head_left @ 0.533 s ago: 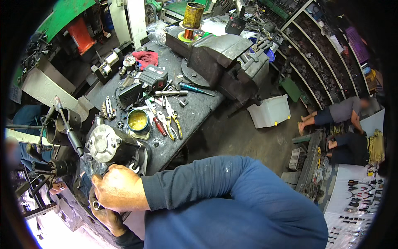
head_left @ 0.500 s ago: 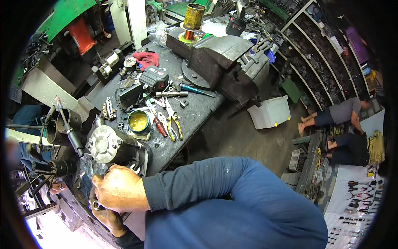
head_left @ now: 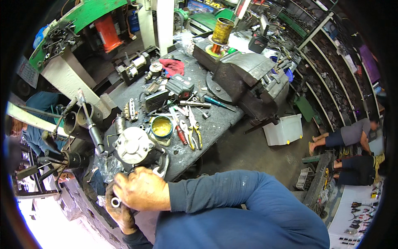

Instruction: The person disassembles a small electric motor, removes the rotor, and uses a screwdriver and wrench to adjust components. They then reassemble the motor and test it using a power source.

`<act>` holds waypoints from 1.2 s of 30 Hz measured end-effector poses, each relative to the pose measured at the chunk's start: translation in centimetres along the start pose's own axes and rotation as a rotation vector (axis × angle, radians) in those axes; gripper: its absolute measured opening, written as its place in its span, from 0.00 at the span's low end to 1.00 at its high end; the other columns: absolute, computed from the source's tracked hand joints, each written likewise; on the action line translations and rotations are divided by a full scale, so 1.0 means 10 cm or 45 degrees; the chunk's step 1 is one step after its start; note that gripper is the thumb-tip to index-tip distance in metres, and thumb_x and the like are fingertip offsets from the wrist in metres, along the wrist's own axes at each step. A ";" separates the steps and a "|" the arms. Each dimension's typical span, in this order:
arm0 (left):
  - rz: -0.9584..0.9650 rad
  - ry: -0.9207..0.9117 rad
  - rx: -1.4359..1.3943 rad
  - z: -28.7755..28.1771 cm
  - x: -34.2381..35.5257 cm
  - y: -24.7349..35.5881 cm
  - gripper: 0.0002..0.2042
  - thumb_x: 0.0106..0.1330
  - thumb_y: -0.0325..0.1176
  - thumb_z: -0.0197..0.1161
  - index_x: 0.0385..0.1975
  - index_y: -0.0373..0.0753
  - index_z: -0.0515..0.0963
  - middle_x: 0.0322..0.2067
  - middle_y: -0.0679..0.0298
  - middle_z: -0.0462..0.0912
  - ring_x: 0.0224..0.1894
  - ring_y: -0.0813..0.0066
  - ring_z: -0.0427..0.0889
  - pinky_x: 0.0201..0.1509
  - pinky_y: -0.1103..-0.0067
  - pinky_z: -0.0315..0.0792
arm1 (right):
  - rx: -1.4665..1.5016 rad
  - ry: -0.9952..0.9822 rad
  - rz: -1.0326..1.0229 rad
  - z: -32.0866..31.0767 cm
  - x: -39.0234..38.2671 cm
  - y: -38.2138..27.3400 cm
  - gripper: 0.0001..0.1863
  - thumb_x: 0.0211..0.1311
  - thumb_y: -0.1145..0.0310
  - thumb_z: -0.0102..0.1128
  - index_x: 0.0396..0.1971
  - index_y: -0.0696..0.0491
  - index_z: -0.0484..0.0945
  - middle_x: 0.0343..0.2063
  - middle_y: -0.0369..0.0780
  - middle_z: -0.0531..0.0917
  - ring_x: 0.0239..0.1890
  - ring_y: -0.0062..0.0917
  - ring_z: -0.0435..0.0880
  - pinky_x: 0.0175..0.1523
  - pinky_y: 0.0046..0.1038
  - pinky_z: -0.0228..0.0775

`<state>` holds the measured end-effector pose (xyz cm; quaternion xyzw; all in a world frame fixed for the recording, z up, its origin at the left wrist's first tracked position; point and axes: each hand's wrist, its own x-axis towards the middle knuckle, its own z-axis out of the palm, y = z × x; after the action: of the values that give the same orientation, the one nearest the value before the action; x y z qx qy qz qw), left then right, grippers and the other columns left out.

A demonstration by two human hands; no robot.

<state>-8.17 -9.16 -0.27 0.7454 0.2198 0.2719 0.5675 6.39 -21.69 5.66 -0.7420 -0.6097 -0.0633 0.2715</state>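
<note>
While my left grip [head_left: 122, 215] is clasping a ring [head_left: 115, 206], my right grip [head_left: 143, 190], closure unclear, is seemingly working alongside, needing steadiness next.

A motor [head_left: 133, 145] stands before the right hand [head_left: 142, 189], bare bench [head_left: 179, 160] beside.

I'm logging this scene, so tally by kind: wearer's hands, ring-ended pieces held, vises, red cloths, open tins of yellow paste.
Left hand and right hand: 2
Held ring-ended piece: 1
Vise: 1
Red cloth: 1
Open tin: 1
Total: 6
</note>
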 end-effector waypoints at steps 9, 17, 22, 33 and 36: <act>-0.024 -0.030 -0.086 0.06 0.03 0.11 0.31 0.61 0.53 0.73 0.53 0.32 0.78 0.56 0.55 0.78 0.57 0.64 0.78 0.63 0.70 0.72 | -0.039 -0.071 0.051 -0.14 -0.02 0.01 0.11 0.59 0.60 0.61 0.35 0.52 0.79 0.33 0.39 0.78 0.20 0.25 0.84 0.28 0.31 0.74; -0.031 -0.057 -0.177 0.07 0.02 0.15 0.26 0.63 0.45 0.74 0.53 0.32 0.78 0.57 0.56 0.78 0.59 0.66 0.78 0.64 0.71 0.71 | -0.103 -0.089 0.050 -0.15 -0.04 0.05 0.13 0.60 0.62 0.61 0.41 0.53 0.79 0.35 0.41 0.81 0.19 0.25 0.84 0.25 0.30 0.73; 0.011 -0.061 -0.202 0.06 0.02 0.18 0.23 0.64 0.39 0.73 0.54 0.31 0.78 0.57 0.57 0.77 0.55 0.68 0.81 0.59 0.73 0.76 | -0.082 -0.022 -0.052 -0.20 0.01 0.07 0.08 0.62 0.64 0.58 0.37 0.52 0.77 0.29 0.38 0.78 0.16 0.25 0.82 0.21 0.29 0.72; -0.016 -0.055 -0.290 0.06 -0.03 0.16 0.22 0.57 0.28 0.70 0.53 0.31 0.79 0.57 0.57 0.78 0.57 0.69 0.80 0.61 0.74 0.75 | -0.012 -0.137 0.052 -0.26 0.03 0.02 0.15 0.62 0.67 0.60 0.46 0.58 0.80 0.34 0.43 0.82 0.19 0.33 0.85 0.24 0.32 0.78; -0.071 -0.045 -0.280 0.06 -0.06 0.15 0.24 0.54 0.26 0.69 0.54 0.31 0.79 0.57 0.57 0.78 0.57 0.69 0.80 0.61 0.74 0.75 | 0.009 -0.104 -0.012 -0.26 0.00 0.01 0.15 0.63 0.67 0.59 0.46 0.57 0.80 0.35 0.42 0.83 0.19 0.30 0.85 0.24 0.31 0.78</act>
<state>-8.15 -10.39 0.98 0.6768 0.1994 0.2654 0.6571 7.09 -22.92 7.81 -0.7402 -0.6240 -0.0322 0.2486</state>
